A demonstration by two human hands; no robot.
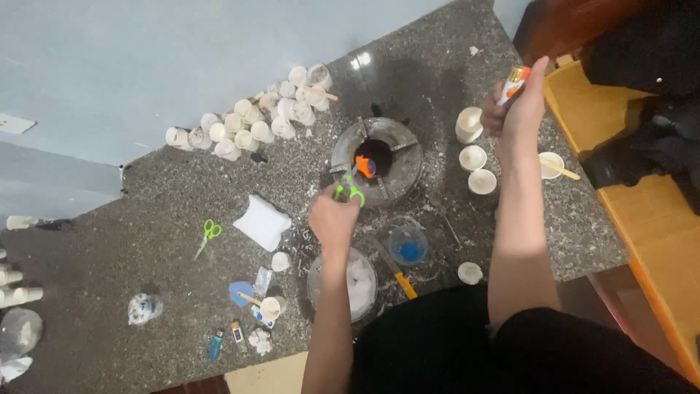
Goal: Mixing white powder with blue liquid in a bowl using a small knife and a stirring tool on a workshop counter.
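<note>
Holding green scissors point(349, 191) in left hand point(332, 217) grip over burner point(377, 159) | right hand point(516, 102) clamped on lighter point(513, 84) | glass bowl point(407, 244): blue liquid

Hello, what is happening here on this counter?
A person works at a speckled stone counter. The left hand holds green-handled scissors over a round metal burner, where something orange glows. The right hand is raised and grips a small lighter. Many small white cups lie around.
</note>
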